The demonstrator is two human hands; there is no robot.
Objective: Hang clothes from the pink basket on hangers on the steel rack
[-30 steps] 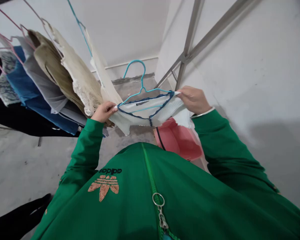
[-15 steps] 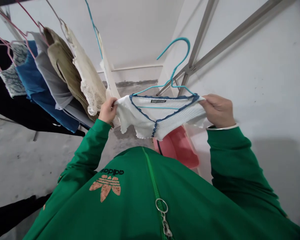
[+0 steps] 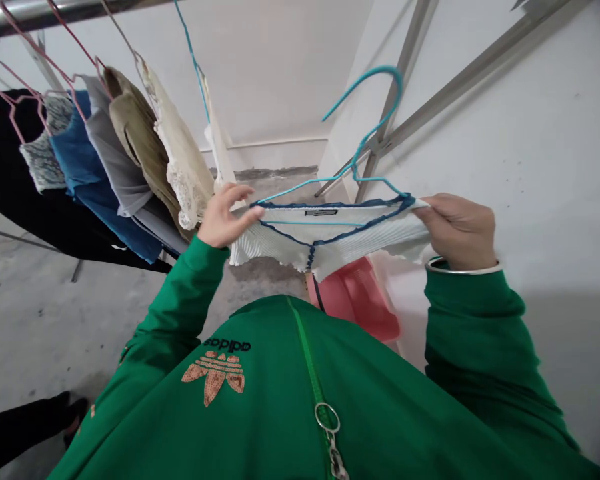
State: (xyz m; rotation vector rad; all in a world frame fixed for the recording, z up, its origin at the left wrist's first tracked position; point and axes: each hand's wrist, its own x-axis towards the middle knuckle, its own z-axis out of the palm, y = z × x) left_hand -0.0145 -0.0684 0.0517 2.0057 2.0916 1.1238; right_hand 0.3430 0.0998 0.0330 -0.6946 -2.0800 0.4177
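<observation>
Head view. Rail (image 3: 55,10) runs across the top left, steel, with wire hangers hooked over it. Hung clothes crowd the left in a row: black dress (image 3: 10,180), lace top (image 3: 43,157), blue garment (image 3: 93,193), grey garment (image 3: 115,167), olive garment (image 3: 143,143), cream lace top (image 3: 183,167), then a thin white piece (image 3: 220,153) on a blue hanger just beside my left hand (image 3: 223,217). That row stands close against the left end of what I hold. To the right, bare white wall (image 3: 530,167) and the slanted metal frame bars (image 3: 460,77). Below my hands, a pink basket (image 3: 363,300) on the concrete floor (image 3: 30,320), partly hidden by my green jacket (image 3: 290,400).

The top (image 3: 325,243) hangs stretched between both hands at chest height, over the basket. White ribbed knit, navy trim around a V neck, small dark label inside the collar, frilled lower edge. It sits on a teal hanger (image 3: 365,127); the hook sticks up free, not on the rail, with a frame bar behind it.

Left grip: thumb and fingers loosely on the left shoulder of the top, fingers partly spread. Right hand (image 3: 460,230): grip pinched tight on the right shoulder, bangle at the wrist.
</observation>
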